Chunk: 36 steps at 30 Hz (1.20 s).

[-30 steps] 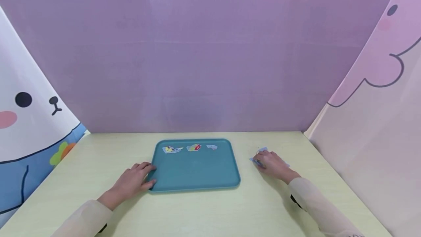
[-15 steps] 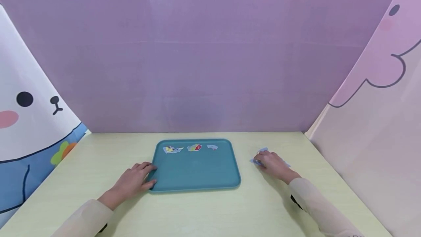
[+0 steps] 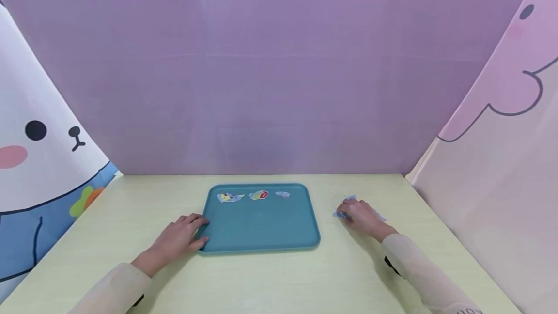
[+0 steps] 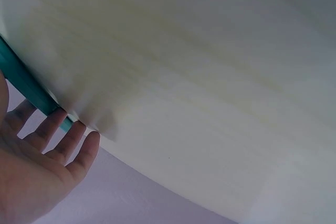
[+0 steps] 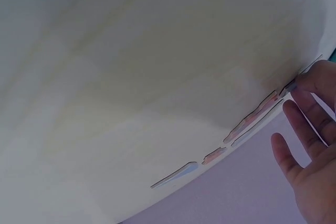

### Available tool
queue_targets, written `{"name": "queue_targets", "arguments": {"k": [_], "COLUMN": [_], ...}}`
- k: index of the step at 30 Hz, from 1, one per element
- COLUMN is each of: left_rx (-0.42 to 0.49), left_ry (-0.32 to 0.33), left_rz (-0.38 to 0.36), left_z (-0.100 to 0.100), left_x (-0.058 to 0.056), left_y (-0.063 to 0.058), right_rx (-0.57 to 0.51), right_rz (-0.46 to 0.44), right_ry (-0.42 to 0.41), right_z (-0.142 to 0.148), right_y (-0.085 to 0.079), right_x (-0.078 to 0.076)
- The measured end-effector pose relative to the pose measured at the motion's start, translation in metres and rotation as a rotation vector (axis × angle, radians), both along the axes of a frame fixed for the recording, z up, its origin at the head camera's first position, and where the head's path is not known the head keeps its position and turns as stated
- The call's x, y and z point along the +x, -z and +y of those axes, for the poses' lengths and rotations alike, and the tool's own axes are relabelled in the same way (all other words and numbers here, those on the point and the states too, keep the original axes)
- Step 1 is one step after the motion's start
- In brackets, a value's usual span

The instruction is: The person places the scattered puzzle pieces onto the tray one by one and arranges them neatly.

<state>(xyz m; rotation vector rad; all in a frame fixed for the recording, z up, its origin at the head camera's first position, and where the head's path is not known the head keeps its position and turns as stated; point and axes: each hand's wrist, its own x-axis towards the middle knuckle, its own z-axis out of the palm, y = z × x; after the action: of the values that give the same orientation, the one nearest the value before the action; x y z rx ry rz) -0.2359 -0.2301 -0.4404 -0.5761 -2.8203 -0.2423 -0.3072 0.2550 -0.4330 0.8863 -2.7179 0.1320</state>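
Observation:
My left hand (image 3: 176,241) rests at the left rim of a teal tray (image 3: 261,229), its fingertips and thumb over the edge. From the left wrist view the tray's rim (image 4: 26,85) meets loosely spread fingers. To the right of the tray, my right hand (image 3: 362,218) lies low over several flat printed cut-outs (image 3: 350,197), mostly hidden beneath it. In the right wrist view, thumb and forefinger pinch a small dark-edged flat cut-out (image 5: 287,88), while the other fingers are extended. More cut-outs (image 5: 251,117) lie on the table beside that hand.
Along the tray's far side sit a yellow-and-blue cut-out (image 3: 230,197), a green-and-red one (image 3: 259,195) and a pale blue one (image 3: 283,194). Behind the pale wooden table (image 3: 261,280) hangs a purple backdrop (image 3: 279,71). Cartoon-printed panels (image 3: 43,183) stand at both sides.
The head view has shifted a little, so the whole scene sits slightly farther right. Both hands keep their places, with only slight finger motion at the right hand.

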Motion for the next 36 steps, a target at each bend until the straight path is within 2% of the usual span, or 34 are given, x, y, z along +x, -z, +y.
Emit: {"name": "queue_targets", "arguments": {"k": [8,15,26,36], "left_rx": [0.004,0.017,0.007,-0.005], "left_ry": [0.000,-0.005,-0.007,-0.019], "left_rz": [-0.008,-0.029,-0.018,-0.024], "left_z": [0.000,0.000,-0.001,0.000], "left_x": [-0.001,0.000,-0.002,-0.003], "left_y": [0.000,-0.002,0.001,0.002], "right_rx": [0.008,-0.005,-0.001,-0.005], "right_rz": [0.011,0.054,0.093,0.084], "right_ry": [-0.001,-0.018,-0.043,-0.102], "right_z": [0.000,0.001,-0.009,-0.027], "right_y": [0.000,0.000,-0.013,-0.021], "right_x": [-0.002,-0.003,-0.006,-0.004]}}
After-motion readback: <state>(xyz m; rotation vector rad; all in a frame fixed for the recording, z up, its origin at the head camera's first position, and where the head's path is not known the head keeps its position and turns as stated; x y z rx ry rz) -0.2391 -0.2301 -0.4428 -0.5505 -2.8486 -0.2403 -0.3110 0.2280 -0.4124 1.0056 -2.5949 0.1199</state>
